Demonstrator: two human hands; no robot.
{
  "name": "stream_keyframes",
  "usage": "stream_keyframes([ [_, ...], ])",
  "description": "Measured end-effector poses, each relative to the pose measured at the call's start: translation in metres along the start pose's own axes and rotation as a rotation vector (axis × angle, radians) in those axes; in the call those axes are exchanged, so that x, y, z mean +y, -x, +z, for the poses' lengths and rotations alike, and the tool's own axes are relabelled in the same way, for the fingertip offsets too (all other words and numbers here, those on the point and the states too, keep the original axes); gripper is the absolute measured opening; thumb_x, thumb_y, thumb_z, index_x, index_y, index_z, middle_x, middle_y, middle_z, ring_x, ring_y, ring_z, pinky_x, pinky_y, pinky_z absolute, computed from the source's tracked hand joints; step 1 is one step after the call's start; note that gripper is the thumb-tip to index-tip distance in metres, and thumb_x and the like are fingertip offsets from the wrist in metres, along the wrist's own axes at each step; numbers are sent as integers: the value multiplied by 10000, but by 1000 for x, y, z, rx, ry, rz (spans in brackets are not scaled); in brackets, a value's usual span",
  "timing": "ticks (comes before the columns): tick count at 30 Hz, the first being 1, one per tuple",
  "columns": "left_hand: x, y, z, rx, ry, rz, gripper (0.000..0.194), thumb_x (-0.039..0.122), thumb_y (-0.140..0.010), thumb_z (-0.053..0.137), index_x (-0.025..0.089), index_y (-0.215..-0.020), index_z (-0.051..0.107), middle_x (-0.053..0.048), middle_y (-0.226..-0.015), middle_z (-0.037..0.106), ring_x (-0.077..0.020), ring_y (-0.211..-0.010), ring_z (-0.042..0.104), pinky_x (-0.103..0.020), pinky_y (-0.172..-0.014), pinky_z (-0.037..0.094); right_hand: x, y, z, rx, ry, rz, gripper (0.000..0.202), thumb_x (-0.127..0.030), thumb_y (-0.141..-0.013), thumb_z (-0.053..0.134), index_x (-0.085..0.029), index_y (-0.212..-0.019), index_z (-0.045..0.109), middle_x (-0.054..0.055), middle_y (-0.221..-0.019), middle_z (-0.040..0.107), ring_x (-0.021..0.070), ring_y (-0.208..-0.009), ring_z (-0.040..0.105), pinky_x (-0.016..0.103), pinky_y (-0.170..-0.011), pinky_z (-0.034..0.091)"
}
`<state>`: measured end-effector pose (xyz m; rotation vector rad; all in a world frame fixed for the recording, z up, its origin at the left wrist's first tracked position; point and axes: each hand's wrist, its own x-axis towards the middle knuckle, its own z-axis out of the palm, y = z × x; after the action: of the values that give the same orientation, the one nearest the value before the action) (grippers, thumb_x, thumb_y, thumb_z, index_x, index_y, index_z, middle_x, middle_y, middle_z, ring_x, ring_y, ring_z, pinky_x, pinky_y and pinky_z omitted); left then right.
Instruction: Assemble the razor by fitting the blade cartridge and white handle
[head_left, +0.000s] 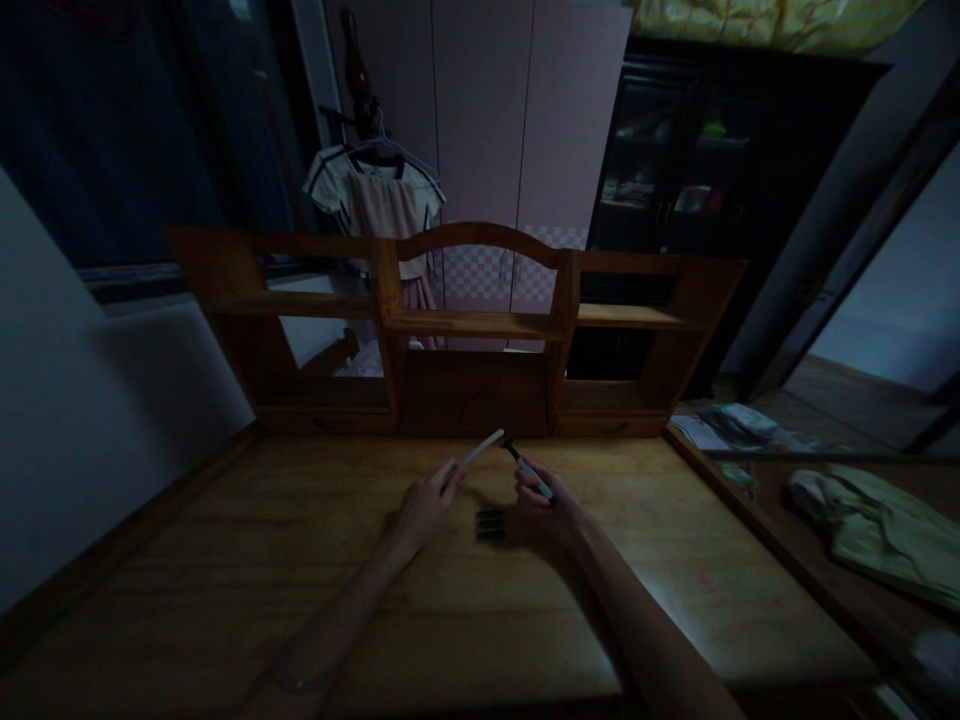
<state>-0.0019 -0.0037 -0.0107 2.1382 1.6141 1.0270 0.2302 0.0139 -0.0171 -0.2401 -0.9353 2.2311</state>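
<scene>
My left hand (433,500) is closed around the lower end of a slim white stick (482,449), slightly curved, which tilts up to the right. Its exact kind is too dim to tell. In my right hand (546,494) is a razor (528,470) with a grey and black handle, its dark head pointing up and left. The razor's head is close to the stick's tip; whether they touch, I cannot tell. Below and between my hands, several small black pieces (490,524), looking like razor cartridges, lie in a row on the wooden tabletop (420,640).
A wooden shelf unit (480,322) stands along the table's back edge. To the right, beyond a raised wooden edge, lie a light green cloth (892,530) and papers with a plastic bag (739,425). Clothes (382,195) hang behind the shelf. The room is dim.
</scene>
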Motion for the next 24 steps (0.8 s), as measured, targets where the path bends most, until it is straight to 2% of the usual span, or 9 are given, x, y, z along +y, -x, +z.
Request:
stream_keyframes([
  [5,-1,-1,0,-15,1,37,306,410,-916,379,239,-1066,584,-50,-955,693,-177,-813,655,-227,-671,414,-1,1,5,23,23,-8,418,-435,-937,349,-206,-594,284,-93,-361,309,51,-278,172,164,-304,151],
  [10,-1,0,1,9,-16,12,307,419,-915,383,235,-1065,577,-51,-943,693,-172,-766,653,-222,-622,393,-1,2,6,23,7,-10,407,-429,-933,360,-207,-600,285,-93,-367,315,51,-278,161,162,-298,139],
  [13,1,0,0,-9,0,37,299,410,-920,374,240,-1048,584,-45,-932,694,-169,-778,651,-220,-634,394,-2,2,8,23,5,-15,406,-419,-937,348,-207,-597,284,-90,-367,318,52,-282,160,162,-304,142],
  [19,5,1,-3,-26,-18,-26,301,384,-910,397,233,-1082,592,-59,-905,699,-192,-793,651,-242,-659,407,-2,2,7,24,17,-5,419,-439,-934,351,-209,-591,279,-93,-361,312,51,-279,143,163,-297,135],
  [24,7,2,-3,-37,-18,-16,295,391,-906,406,234,-1071,594,-57,-895,697,-200,-805,649,-245,-674,405,-2,2,6,26,7,-4,407,-427,-934,349,-207,-596,293,-92,-372,314,51,-284,154,164,-307,150],
])
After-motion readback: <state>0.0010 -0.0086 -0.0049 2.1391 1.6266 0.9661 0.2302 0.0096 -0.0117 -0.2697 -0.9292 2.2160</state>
